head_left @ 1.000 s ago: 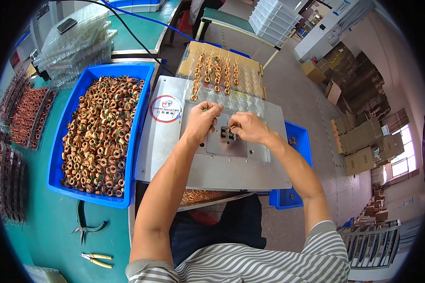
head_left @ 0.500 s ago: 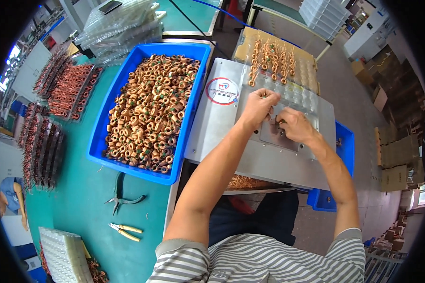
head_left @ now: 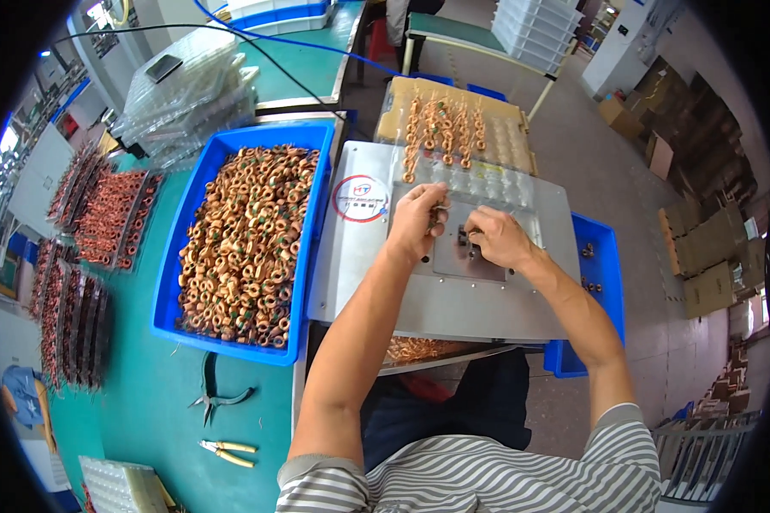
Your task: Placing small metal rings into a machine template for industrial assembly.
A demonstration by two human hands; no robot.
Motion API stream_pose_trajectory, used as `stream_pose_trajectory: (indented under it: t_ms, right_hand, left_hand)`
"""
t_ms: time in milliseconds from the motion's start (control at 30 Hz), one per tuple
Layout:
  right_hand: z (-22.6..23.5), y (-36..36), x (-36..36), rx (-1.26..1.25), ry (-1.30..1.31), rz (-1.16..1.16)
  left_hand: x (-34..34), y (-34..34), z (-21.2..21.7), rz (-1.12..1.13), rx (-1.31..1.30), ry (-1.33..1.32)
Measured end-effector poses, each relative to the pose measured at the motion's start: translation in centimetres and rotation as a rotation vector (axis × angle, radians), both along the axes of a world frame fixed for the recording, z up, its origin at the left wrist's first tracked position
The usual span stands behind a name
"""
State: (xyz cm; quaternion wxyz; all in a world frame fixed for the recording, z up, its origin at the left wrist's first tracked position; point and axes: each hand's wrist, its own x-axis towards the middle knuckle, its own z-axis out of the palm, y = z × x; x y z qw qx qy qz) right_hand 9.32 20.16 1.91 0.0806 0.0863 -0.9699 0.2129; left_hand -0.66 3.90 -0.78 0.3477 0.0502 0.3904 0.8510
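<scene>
Over a grey metal machine top (head_left: pixel 359 286), my left hand (head_left: pixel 419 221) is closed, its fingers curled and pinched; what they hold is too small to make out. Just right of it, my right hand (head_left: pixel 500 238) has its fingers pinched together at a small dark fixture (head_left: pixel 464 239) on a shiny metal plate (head_left: pixel 453 263). Anything within those fingertips is hidden. Beyond both hands, a clear plastic blister tray (head_left: pixel 496 158) carries rows of copper-wound ring coils (head_left: pixel 447 128) on its left part. To the left, a blue bin (head_left: pixel 310 295) is heaped with similar coils (head_left: pixel 248 239).
On the green table (head_left: pixel 145 342) lie dark-handled pliers (head_left: pixel 214 398) and yellow-handled cutters (head_left: pixel 229 451). Trays of coils (head_left: pixel 115 222) and stacked clear trays (head_left: pixel 188 94) stand farther left. Another blue bin (head_left: pixel 603 256) sits beyond the machine's right edge. A co-worker's arm (head_left: pixel 43 410) shows at far left.
The whole view has shifted, so the machine and bins appear lower and farther left. Both hands stay at the plate, with the right fingers now closer to the dark fixture.
</scene>
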Motion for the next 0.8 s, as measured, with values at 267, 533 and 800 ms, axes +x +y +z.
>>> stream_pose_trajectory:
  t_ms: [267, 533, 800]
  right_hand:
    - [4.0, 0.7, -0.6, -0.589, 0.249, -0.214]
    - [2.2, 2.0, -2.9, -0.683, 0.308, -0.244]
    - [-6.8, 3.8, -0.4, -0.674, 0.313, -0.288]
  left_hand:
    - [1.0, 3.0, 1.5, -0.224, 0.076, -0.155]
    - [0.3, 3.4, 1.4, -0.226, 0.246, -0.296]
    - [-0.9, -1.7, -0.2, -0.116, 0.157, -0.089]
